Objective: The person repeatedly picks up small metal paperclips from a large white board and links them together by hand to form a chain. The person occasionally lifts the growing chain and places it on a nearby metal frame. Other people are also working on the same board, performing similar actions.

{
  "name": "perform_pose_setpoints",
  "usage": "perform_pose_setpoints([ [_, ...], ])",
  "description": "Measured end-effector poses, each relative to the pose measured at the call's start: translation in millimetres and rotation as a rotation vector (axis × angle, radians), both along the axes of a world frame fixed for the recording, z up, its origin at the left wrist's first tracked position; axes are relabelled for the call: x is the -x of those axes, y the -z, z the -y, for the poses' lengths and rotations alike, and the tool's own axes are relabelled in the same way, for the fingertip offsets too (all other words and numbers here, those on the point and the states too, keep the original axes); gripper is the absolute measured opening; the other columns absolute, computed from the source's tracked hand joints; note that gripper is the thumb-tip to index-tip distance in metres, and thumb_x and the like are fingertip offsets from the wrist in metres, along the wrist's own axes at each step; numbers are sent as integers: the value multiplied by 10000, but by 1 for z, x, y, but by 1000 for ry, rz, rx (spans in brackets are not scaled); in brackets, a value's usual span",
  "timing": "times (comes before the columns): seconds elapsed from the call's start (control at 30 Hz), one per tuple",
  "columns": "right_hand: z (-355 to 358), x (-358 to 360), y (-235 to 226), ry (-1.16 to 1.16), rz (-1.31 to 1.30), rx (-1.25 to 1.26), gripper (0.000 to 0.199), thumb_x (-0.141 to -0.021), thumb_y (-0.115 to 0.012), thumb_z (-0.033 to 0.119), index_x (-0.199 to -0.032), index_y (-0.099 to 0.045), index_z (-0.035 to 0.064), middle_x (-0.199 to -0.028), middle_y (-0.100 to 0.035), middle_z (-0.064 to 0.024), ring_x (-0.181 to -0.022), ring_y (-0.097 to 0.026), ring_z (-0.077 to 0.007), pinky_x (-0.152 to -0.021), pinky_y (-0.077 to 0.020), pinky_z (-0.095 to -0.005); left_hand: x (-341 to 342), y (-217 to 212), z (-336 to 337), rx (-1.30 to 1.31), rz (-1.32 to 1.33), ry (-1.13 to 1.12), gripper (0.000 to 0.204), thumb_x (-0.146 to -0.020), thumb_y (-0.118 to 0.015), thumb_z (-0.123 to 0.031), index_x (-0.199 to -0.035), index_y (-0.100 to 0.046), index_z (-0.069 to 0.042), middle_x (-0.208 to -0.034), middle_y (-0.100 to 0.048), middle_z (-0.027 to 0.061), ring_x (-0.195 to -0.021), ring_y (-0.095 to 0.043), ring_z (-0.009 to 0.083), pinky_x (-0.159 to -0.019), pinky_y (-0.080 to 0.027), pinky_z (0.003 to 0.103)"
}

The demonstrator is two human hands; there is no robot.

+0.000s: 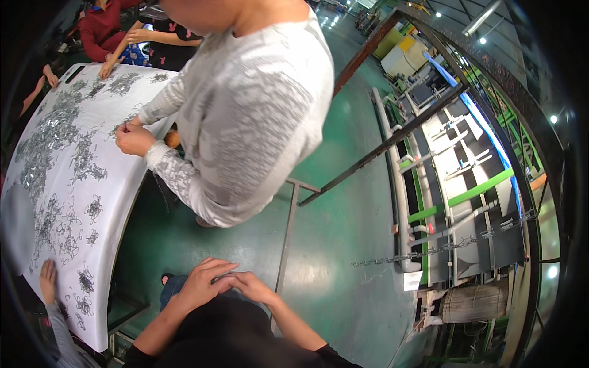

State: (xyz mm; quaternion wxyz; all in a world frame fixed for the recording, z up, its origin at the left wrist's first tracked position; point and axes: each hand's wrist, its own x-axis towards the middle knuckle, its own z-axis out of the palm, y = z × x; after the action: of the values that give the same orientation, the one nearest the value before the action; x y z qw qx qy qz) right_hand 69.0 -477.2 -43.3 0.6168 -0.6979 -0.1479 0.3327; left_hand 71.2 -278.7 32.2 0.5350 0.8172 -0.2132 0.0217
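A: Where are the wearer's hands?

B: Low in the middle of the view. The left hand (199,283) and right hand (251,287) meet over the lap, fingertips touching, fingers curled in around something small. It may be a metal piece, but it is hidden, so I cannot tell what they grasp, or whether they grasp anything.

A: And the parts?

B: The clips (52,138), small grey wire pieces, lie in heaps and loose tangles across the white desk (116,202) to the person's left, well apart from both hands.

A: What could go wrong?

B: I'd judge three risks. Working off the desk, over the green floor (343,245), a dropped piece could roll away and be lost. The clips look tangled, so pulling one may drag others off the desk's curved edge. And the standing co-worker (245,104) in the grey top is near, handling a clip at the same edge; elbows could knock.

A: Any packages, labels or signs?

B: A yellow box (406,43) and a pale one beside it stand far back, upper right. A small white tag (412,280) hangs at the foot of the conveyor (466,202) on the right; its print is too small to tell. A brownish bundle (475,302) sits below it.
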Motion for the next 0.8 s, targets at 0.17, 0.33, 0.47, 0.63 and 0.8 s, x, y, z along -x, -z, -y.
perform_pose_setpoints([
  [0.17, -63, -25, -52, -176, 115, -76, 285, -988, -456, 166, -904, -666, -7, -809, -692, -100, -793, -661, -193, -773, -506, -320, -3, -12, -42, 21, -49, -60, 185, -774, -704, -70, -955, -716, -34, -882, -679, 103, -824, -635, 255, -716, -505, 342],
  [0.33, -121, -51, -72, -292, 165, -53, 255, -989, -478, 166, -880, -660, 25, -727, -687, -49, -729, -662, -151, -713, -509, -298, -6, -19, -96, 64, -41, -278, 137, -750, -714, -38, -886, -707, -24, -845, -680, 109, -784, -651, 228, -718, -510, 332],
  [0.47, -179, -72, -67, -382, -73, -159, 181, -970, -546, 182, -1032, -625, 31, -777, -690, -70, -719, -655, -133, -610, -531, -271, -15, -17, -159, 117, -67, -297, 82, -768, -706, -48, -837, -691, -5, -812, -678, 95, -768, -640, 219, -718, -498, 319],
  [0.63, -252, -99, -77, -421, -219, -212, 207, -904, -635, 113, -1072, -598, -2, -819, -667, -71, -745, -658, -152, -697, -524, -277, -26, -39, -232, 209, -230, -333, 95, -817, -678, -55, -890, -717, -8, -813, -673, 63, -749, -626, 127, -676, -484, 262],
  [0.8, -312, -113, -84, -496, -266, -206, 285, -917, -609, 104, -1172, -576, -18, -866, -657, -75, -787, -651, -152, -738, -519, -278, -26, -43, -294, 236, -258, -405, 91, -824, -675, -55, -893, -720, -15, -811, -672, 52, -746, -619, 120, -684, -479, 253],
])
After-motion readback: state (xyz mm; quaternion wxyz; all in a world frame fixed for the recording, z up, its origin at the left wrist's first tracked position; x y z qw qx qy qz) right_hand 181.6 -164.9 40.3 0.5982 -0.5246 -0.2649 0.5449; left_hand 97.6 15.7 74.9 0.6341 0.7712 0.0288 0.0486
